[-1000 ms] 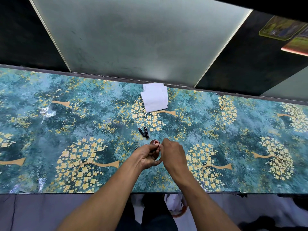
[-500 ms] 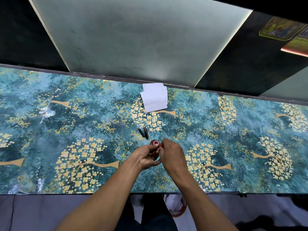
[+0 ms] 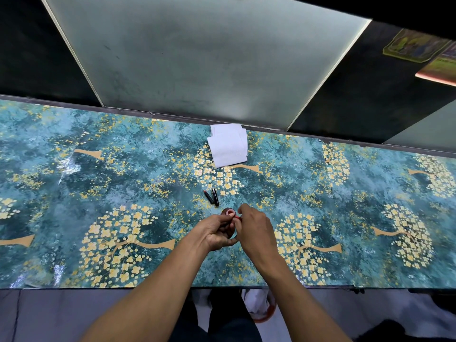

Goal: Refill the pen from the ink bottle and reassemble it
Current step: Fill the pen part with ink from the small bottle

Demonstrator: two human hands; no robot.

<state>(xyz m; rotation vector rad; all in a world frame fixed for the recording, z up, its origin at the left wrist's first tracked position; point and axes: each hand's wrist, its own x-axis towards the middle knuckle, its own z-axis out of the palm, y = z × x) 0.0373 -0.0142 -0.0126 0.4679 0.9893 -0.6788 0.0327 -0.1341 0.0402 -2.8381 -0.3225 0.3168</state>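
Left hand [image 3: 216, 233] curls around the small dark round ink bottle [image 3: 228, 213] on the teal flowered desk [image 3: 98, 193]. Right hand [image 3: 254, 229], touching it, pinches a small red pen part [image 3: 237, 217] at the bottle's mouth. Beyond both hands lie two black pen pieces [image 3: 212, 195] and folded white tissues [image 3: 228, 148].
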